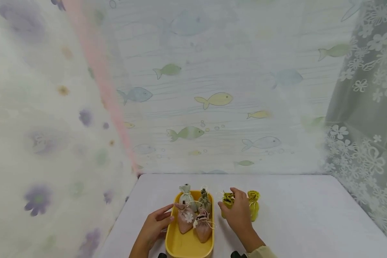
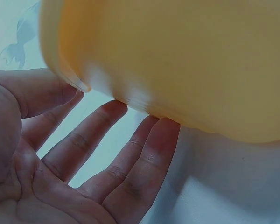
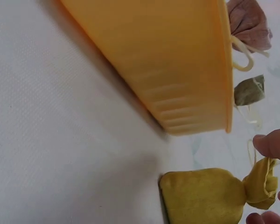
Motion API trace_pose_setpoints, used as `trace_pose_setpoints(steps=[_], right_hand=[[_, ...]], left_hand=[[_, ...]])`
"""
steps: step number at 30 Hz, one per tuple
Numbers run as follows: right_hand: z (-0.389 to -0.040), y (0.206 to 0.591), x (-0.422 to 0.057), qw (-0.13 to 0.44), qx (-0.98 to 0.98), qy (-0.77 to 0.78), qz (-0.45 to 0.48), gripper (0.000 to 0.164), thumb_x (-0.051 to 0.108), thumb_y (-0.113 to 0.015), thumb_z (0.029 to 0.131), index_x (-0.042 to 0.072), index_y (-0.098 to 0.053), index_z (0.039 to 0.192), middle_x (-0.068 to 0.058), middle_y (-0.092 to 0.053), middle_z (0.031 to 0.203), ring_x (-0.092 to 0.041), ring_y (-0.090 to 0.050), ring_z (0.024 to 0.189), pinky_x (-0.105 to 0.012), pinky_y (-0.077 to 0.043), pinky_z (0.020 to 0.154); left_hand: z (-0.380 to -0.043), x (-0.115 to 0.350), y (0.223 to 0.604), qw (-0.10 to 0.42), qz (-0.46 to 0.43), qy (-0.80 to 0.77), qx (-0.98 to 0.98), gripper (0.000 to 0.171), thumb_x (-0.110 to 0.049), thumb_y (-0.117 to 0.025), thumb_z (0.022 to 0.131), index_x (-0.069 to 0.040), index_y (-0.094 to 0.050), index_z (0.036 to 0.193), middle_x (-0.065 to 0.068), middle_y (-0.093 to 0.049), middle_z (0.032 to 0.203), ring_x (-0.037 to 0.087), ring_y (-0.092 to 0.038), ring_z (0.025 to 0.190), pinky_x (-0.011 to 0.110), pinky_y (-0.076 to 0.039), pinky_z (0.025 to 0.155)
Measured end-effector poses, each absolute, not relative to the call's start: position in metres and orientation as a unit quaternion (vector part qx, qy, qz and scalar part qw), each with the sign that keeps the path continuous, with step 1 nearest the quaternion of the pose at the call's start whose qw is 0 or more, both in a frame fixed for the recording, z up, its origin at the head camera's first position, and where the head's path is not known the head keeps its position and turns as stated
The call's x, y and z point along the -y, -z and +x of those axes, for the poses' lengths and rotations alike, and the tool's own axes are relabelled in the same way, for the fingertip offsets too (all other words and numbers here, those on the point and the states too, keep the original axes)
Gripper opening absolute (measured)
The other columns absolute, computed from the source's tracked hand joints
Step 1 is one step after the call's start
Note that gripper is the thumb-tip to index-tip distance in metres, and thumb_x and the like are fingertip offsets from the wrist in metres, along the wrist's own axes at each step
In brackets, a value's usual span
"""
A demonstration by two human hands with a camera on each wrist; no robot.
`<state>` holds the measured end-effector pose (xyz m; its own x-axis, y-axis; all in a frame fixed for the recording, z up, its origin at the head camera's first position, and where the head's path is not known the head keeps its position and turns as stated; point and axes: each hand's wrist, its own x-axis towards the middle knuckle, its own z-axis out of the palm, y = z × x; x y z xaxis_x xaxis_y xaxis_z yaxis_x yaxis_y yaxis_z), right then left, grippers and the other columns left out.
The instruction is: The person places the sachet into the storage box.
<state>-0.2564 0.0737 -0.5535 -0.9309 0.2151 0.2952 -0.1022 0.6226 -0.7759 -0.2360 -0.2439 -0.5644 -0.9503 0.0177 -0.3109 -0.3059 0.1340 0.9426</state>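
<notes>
A yellow plastic tub (image 1: 188, 249) holds several small drawstring pouches: a pale grey one (image 1: 187, 195), an olive one (image 1: 205, 203), a pink one (image 1: 184, 223) and another pink one (image 1: 203, 231). My left hand (image 1: 152, 227) touches the tub's left side, fingertips against its wall in the left wrist view. To the right of the tub, my right hand (image 1: 240, 213) reaches around the top of a mustard-yellow pouch (image 3: 200, 196). Thumb and fingers are spread about its gathered neck, apart from it in the right wrist view. A second mustard-yellow pouch (image 1: 254, 207) stands just right of that hand.
The tub and pouches stand on a white-covered table (image 1: 296, 222). Behind it hangs a fish-print curtain (image 1: 213, 136). A flower-print sheet (image 1: 45, 143) lines the left side, and lace-like flowered fabric (image 1: 367, 143) hangs at the right.
</notes>
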Motion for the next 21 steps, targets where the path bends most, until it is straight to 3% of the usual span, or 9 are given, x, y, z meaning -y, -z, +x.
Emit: trace_pose_setpoints(steps=[11,21], right_hand=[[-0.264,0.5587,-0.0689,0.186,0.888,-0.414,-0.066,0.073,0.034,-0.089,0.081,0.001,-0.055,0.137,-0.021,-0.057,0.13,-0.037,-0.06,0.119,-0.055,-0.054,0.099],[-0.2615,0.5597,-0.0681,0.215,0.867,-0.443,-0.073,0.051,0.028,-0.086,0.086,0.003,-0.065,0.126,-0.015,-0.065,0.119,-0.031,-0.063,0.11,-0.051,-0.056,0.094]], left_hand=[[-0.2367,0.2441,0.5637,0.126,-0.102,-0.654,-0.739,0.07,-0.03,-0.081,0.09,-0.018,-0.053,0.153,0.026,-0.057,0.147,0.026,-0.074,0.105,0.048,-0.064,0.082],[-0.2353,0.2435,0.5644,0.121,-0.093,-0.656,-0.74,0.071,-0.032,-0.082,0.089,-0.016,-0.054,0.152,0.027,-0.056,0.148,0.026,-0.074,0.107,0.048,-0.064,0.083]])
